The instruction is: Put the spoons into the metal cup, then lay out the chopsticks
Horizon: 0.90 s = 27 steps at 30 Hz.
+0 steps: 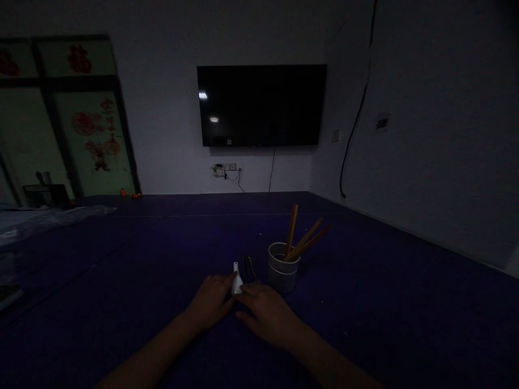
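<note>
Near the middle of the floor lies a white soup spoon (237, 285) with a hole at the end of its handle, the handle pointing away from me. My left hand (213, 301) closes on the spoon's left side, its fingertips at the neck. From the right, my right hand (270, 313) has its fingertips against the bowl, partly covering it. Just beyond my right fingers lie two thin dark utensils (251, 266), too dim to name exactly. Right of them stands a grey metal cup (283, 274) with several wooden chopsticks (307, 237) leaning out of it to the right.
The dark blue floor (170, 248) reaches to the walls. Crumpled clear plastic sheeting (60, 219) lies at the left. A television (261, 105) hangs on the far wall above sockets and cables. A black cable (357, 119) runs down the right wall.
</note>
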Available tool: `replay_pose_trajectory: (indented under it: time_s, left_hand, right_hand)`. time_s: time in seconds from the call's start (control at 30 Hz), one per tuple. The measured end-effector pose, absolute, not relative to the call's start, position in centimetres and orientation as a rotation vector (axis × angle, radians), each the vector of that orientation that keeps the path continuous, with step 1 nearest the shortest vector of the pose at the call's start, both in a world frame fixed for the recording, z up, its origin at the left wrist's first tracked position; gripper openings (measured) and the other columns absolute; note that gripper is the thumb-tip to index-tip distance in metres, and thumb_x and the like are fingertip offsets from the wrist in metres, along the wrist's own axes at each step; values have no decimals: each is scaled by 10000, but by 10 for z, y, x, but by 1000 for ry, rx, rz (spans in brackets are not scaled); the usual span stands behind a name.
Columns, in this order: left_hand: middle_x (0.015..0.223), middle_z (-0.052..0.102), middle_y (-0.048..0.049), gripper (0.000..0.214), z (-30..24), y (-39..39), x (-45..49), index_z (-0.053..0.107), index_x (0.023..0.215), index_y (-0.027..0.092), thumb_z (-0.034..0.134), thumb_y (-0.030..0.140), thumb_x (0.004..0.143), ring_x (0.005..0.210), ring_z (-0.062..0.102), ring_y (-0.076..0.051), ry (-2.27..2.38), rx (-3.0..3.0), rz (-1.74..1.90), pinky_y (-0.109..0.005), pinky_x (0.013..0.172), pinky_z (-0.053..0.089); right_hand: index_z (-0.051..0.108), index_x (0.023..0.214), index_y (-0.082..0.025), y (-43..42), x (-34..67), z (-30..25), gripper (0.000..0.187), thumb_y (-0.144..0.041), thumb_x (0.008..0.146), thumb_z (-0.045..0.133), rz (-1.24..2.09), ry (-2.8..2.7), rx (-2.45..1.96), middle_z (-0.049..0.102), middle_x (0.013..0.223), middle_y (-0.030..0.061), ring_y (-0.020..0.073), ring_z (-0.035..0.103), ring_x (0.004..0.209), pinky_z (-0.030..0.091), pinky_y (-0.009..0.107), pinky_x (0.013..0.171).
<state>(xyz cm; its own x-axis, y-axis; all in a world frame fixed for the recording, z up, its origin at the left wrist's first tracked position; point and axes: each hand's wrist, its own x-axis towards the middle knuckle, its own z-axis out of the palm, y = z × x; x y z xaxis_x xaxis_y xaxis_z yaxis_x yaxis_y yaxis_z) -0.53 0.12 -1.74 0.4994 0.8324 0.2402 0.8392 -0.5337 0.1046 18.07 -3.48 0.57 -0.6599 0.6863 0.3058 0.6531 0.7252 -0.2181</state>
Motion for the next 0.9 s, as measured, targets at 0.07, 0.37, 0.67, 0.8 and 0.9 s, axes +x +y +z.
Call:
replay_pose_trajectory:
  time_s: [0.07,0.37,0.67,0.8,0.9]
  left_hand:
    - [1203,597,-123,501,-17,1,-5,380,1356,185,414,361,888,1087,538,-258,-1493,-2696,-412,-396,917,386]
    - [1206,595,-123,498,-16,0,-4,387,1352,180,406,369,892,1090,539,-267,-1509,-2694,-394,-397,909,381]
    - [1228,587,-120,494,-16,-2,-3,390,1353,176,411,348,890,1097,536,-266,-1509,-2692,-405,-403,912,385]
    - [1221,590,-114,501,-16,-1,-3,384,1353,189,427,345,879,1102,538,-262,-1518,-2691,-391,-402,924,384]
    - [1226,587,-114,498,-16,0,-3,387,1348,190,433,332,872,1109,534,-261,-1525,-2687,-381,-398,926,384]
  right_hand:
    - [595,1120,-185,-35,181,6,276,-281,868,537,126,-2568,-1027,633,1084,84,225,551,1044,374,344,926]
    - [591,1130,-192,-34,181,4,278,-287,876,527,113,-2561,-1034,629,1100,84,224,547,1060,367,343,943]
    - [587,1143,-202,-32,182,-1,294,-281,863,544,131,-2552,-1030,622,1140,71,219,544,1071,362,336,953]
    - [577,1167,-199,-31,183,-3,319,-296,866,537,136,-2556,-1034,606,1181,80,231,529,1102,351,349,967]
    - [589,1154,-195,-31,182,0,306,-293,870,529,148,-2561,-1040,607,1179,85,232,532,1099,355,347,966]
